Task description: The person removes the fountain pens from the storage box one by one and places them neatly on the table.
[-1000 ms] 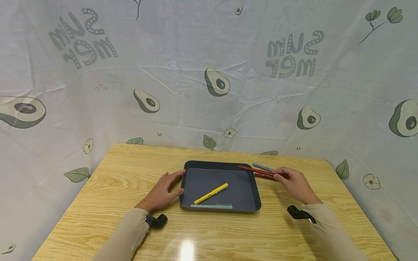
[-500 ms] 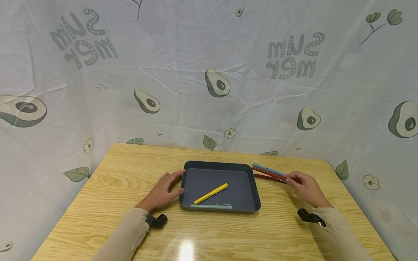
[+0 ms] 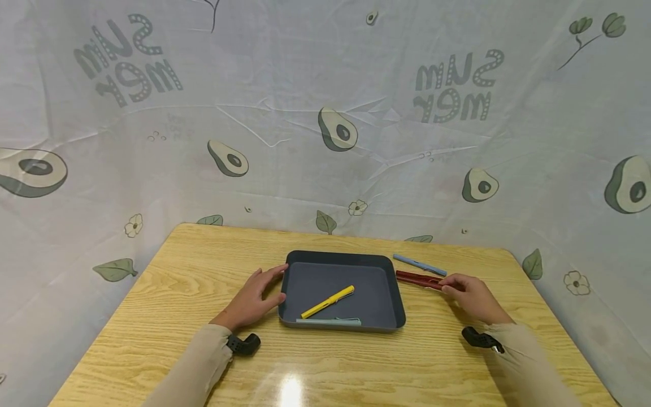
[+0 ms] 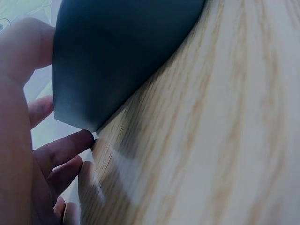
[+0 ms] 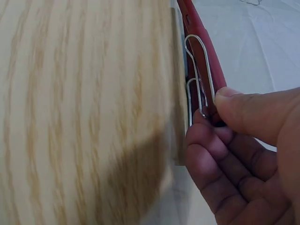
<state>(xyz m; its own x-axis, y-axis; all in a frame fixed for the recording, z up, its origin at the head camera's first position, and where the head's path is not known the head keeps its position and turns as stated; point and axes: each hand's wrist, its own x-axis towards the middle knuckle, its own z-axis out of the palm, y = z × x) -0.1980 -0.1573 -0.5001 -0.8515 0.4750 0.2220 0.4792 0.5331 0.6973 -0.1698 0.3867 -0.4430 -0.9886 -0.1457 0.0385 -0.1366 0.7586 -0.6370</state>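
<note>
Head view: a slim dark-red pen is pinched at one end by the right hand; it has been lowered alongside a second, together two red pens on the wood-grain table, right of the tray. One second ago it was held over the tray's right rim; the blue pen is now uncovered. Shallow dark-grey rectangular tray unmoved, yellow pen and pale blue-green pen inside; its left rim is touched by the left hand, fingers spread. "Summer" is printed twice, reversed, on the white avocado-print cloth. Left wrist view: tray's outer wall seen, fingers apart beside it. Right wrist view: pen pinched between thumb and fingertips near its silver wire clip; second clip just beside.
</note>
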